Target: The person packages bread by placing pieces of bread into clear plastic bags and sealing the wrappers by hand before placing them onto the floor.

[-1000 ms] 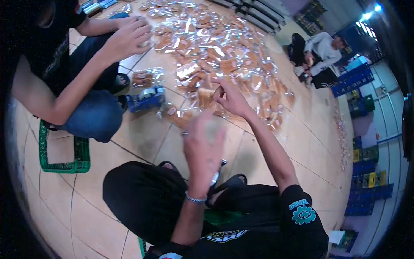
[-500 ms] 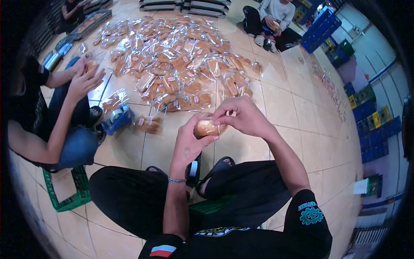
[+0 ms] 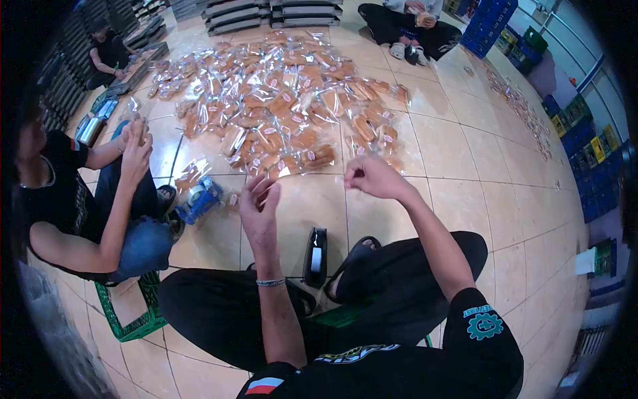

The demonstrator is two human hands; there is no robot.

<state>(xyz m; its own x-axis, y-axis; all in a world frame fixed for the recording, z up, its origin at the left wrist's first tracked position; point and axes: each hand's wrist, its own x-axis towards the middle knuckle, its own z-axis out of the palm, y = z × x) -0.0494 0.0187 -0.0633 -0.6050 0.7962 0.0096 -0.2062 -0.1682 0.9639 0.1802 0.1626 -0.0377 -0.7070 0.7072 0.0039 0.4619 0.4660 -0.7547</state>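
Note:
My left hand [image 3: 260,214] is raised over the floor with its fingers loosely curled and apart, and no bread shows in it. To its right, my right hand [image 3: 376,178] is closed, thumb and fingertips pinched together; whether something small is between them I cannot make out. Both hands are just short of a wide heap of bread in clear plastic bags [image 3: 279,100]. A black tape dispenser [image 3: 316,257] lies on the tiles between my crossed legs. Partly behind my left hand is a bagged bread [image 3: 230,201].
A co-worker [image 3: 86,199] sits close on my left, hands raised, beside a blue tape dispenser [image 3: 201,199] and a green crate [image 3: 129,326]. Two more people sit farther back. Stacked trays [image 3: 272,16] stand behind the heap; blue crates [image 3: 488,26] are at the right.
The bread that was between my hands is no longer in them. My hands have parted, the left one opening and moving left. The black tape dispenser now shows fully.

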